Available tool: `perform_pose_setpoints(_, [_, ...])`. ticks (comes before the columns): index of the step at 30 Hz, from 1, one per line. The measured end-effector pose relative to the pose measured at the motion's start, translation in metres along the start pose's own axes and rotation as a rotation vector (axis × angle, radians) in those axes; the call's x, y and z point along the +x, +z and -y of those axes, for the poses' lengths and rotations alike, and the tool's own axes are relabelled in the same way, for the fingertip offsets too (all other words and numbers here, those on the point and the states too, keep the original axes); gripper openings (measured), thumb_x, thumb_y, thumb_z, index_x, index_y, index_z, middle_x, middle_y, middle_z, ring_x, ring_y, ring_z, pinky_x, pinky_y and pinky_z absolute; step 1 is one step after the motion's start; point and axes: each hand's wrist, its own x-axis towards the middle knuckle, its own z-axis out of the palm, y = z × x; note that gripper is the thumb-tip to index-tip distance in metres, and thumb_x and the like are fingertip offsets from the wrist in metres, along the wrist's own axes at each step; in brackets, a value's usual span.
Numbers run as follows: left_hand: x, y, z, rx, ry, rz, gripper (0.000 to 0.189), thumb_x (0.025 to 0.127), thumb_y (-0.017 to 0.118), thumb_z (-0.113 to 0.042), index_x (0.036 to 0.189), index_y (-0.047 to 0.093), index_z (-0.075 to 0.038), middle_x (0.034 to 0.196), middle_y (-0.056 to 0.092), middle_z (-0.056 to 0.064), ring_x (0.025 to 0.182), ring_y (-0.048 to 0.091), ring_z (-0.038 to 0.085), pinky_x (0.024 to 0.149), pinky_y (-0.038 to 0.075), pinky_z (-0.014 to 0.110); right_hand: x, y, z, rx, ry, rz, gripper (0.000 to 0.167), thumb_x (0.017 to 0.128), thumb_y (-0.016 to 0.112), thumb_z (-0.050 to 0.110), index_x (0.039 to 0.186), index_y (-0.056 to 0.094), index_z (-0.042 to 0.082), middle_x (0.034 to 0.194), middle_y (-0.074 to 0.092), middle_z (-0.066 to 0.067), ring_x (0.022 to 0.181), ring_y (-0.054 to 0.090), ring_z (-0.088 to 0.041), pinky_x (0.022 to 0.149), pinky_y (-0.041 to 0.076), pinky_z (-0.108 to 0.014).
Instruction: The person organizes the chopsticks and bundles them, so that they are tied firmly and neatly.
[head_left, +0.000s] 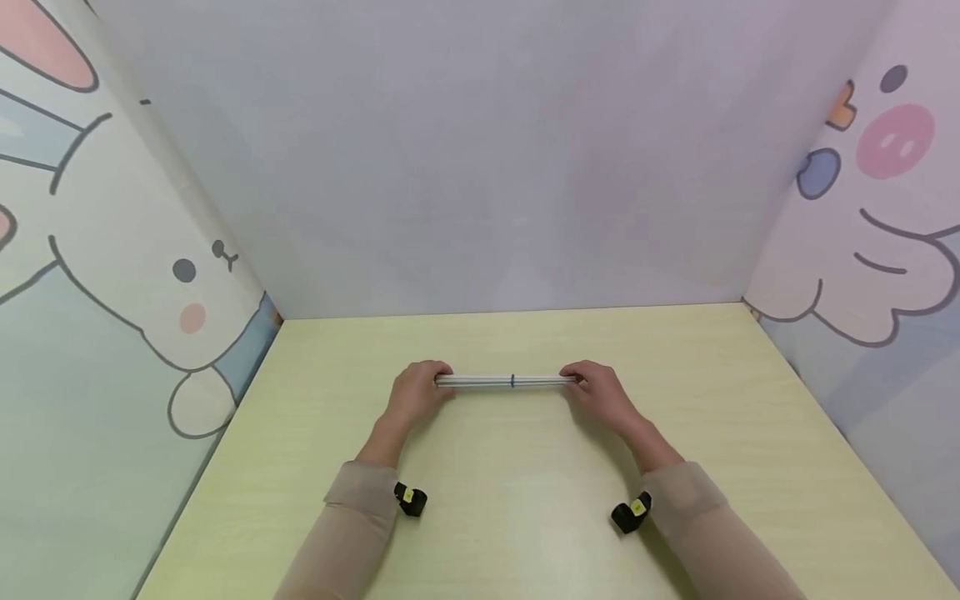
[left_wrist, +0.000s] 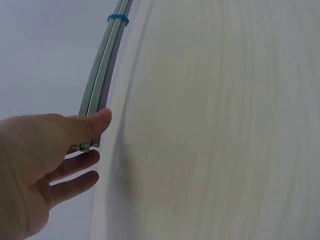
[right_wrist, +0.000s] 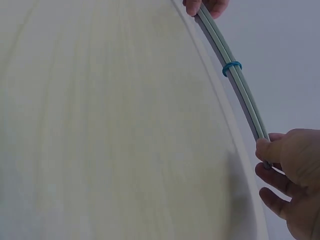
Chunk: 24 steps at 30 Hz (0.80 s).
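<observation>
A bundle of thin grey-white strips (head_left: 480, 381) is held level between both hands, bound at its middle by a blue band (head_left: 513, 381). My left hand (head_left: 420, 392) pinches the left end between thumb and fingers. In the left wrist view the strips' cut ends poke out just past the left thumb (left_wrist: 95, 125). My right hand (head_left: 600, 395) pinches the other end, its thumb (right_wrist: 267, 149) over the strips in the right wrist view. Several strips lie side by side in the bundle. The lower fingers of each hand are spread away from it.
A pale wood-grain table (head_left: 510, 500) lies beneath both hands. Behind it rises a plain grey wall (head_left: 480, 167), with cartoon-printed panels (head_left: 127, 250) on the left and right sides. Small black devices (head_left: 411, 500) with yellow marks sit at both sleeve cuffs.
</observation>
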Motion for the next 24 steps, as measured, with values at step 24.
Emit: perform_pose_setpoints(24, [-0.008, 0.014, 0.003, 0.000, 0.013, 0.011, 0.045, 0.091, 0.076, -0.017, 0.134, 0.064, -0.011, 0.128, 0.067, 0.007, 0.123, 0.059, 0.029, 0.105, 0.042, 0.045, -0.005, 0.003, -0.010, -0.125, 0.056, 0.082, 0.039, 0.093, 0.072, 0.012, 0.129, 0.063, 0.002, 0.121, 0.066, -0.015, 0.114, 0.057, -0.037, 0.097, 0.044, -0.053])
